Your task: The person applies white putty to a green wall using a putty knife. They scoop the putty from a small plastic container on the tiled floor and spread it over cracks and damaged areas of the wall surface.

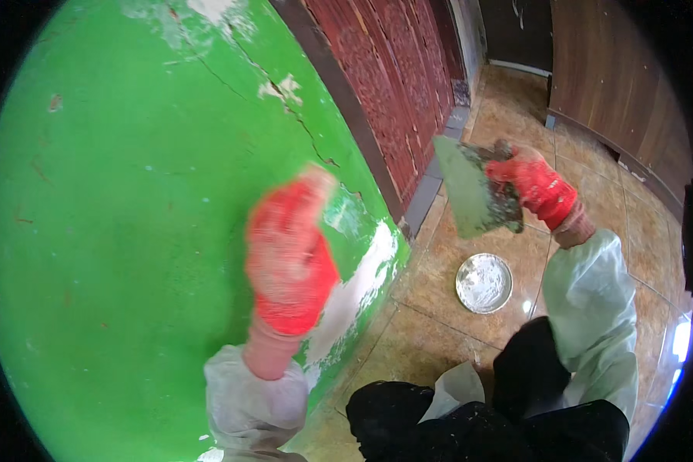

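Observation:
My left hand (289, 254), in a red-coated work glove, is raised near the green wall (115, 192), left of centre; motion blurs its fingers, and whether they hold anything is unclear. My right hand (529, 179), gloved alike, grips a wide putty knife (466, 196) with a pale blade, smeared around its handle. Cracks run down the wall toward white filler patches (358, 285) low beside my left hand. Below the knife, a round dish (483, 283) with white paste sits on the floor.
A carved reddish door (381, 92) in a dark frame adjoins the wall. Brown wooden furniture (608, 85) stands at the upper right. A dark doorway (516, 31) is at the back. My dark-clothed legs (531, 362) are at the bottom, over the tiled floor (420, 323).

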Available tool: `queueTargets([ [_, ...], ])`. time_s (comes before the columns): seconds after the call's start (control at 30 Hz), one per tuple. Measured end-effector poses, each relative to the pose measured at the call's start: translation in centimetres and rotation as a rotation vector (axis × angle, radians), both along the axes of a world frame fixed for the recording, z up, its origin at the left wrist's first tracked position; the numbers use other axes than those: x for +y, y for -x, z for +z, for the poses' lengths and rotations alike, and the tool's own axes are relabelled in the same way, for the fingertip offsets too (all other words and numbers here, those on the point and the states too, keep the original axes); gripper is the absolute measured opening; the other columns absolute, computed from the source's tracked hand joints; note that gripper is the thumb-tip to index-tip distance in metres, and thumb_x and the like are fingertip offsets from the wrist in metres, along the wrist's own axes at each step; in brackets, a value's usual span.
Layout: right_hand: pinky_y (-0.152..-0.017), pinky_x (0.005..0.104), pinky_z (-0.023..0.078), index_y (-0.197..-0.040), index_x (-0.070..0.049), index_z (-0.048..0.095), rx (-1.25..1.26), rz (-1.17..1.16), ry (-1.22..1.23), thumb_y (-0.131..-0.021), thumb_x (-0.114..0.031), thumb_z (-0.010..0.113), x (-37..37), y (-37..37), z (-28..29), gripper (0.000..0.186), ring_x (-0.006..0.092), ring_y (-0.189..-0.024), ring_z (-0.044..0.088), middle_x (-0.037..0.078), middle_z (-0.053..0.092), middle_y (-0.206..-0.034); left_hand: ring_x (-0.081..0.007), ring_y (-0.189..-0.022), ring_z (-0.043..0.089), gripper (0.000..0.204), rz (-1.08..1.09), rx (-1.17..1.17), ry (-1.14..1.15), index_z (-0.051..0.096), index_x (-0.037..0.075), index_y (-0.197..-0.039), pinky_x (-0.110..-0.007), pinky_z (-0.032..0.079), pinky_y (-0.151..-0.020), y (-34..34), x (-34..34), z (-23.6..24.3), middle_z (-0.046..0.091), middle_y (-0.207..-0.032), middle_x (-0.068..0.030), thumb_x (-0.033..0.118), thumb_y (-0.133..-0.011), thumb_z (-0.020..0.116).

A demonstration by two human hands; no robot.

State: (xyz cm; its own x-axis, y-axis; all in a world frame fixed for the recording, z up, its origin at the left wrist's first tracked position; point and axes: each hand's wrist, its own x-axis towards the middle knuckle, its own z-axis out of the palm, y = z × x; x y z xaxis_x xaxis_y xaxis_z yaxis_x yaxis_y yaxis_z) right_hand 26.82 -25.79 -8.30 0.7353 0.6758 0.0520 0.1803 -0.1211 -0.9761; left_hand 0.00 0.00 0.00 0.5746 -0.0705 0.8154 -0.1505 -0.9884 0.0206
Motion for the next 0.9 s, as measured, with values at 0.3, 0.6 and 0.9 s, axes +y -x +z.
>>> queueTargets([
  [0.3, -0.077, 0.0367, 0.05, -0.102, -0.005, 0.066, -0.152, -0.037, 0.483, -0.083, -0.015, 0.056, -11.6, -0.9, -20.0, 0.024, 0.0317, -0.087, 0.064, 0.018, 0.066, -0.095, -0.0303, -0.098, 0.061, 0.034, -0.274, 1.276, -0.148, 0.061, 0.008, -0.108, -0.04, 0.049, -0.084, -6.1, -5.3, -22.8, 0.062, -0.112, -0.0109, 0.005, -0.076, 0.052],
  [0.6, -0.062, 0.0379, 0.049, -0.091, -0.001, 0.065, 0.021, -0.136, 0.543, -0.081, -0.029, 0.061, -14.6, -4.3, -28.0, 0.03, 0.0253, -0.067, 0.062, 0.014, 0.064, -0.076, -0.035, -0.105, 0.058, 0.039, 0.117, 1.446, 0.286, 0.052, 0.008, -0.123, -0.044, 0.047, -0.087, -15.4, -9.4, -33.8, 0.059, -0.116, -0.0164, 0.028, -0.09, 0.048],
  [0.9, -0.059, 0.0338, 0.048, -0.093, 0.0, 0.065, 0.254, -0.055, 0.537, -0.077, -0.034, 0.066, -10.1, -6.6, -27.9, 0.038, 0.0196, -0.065, 0.061, 0.011, 0.066, -0.078, -0.0381, -0.107, 0.054, 0.051, 0.235, 1.241, 0.433, 0.045, 0.006, -0.13, -0.046, 0.045, -0.089, -19.5, -10.0, -40.2, 0.054, -0.117, -0.023, 0.029, -0.086, 0.056],
])
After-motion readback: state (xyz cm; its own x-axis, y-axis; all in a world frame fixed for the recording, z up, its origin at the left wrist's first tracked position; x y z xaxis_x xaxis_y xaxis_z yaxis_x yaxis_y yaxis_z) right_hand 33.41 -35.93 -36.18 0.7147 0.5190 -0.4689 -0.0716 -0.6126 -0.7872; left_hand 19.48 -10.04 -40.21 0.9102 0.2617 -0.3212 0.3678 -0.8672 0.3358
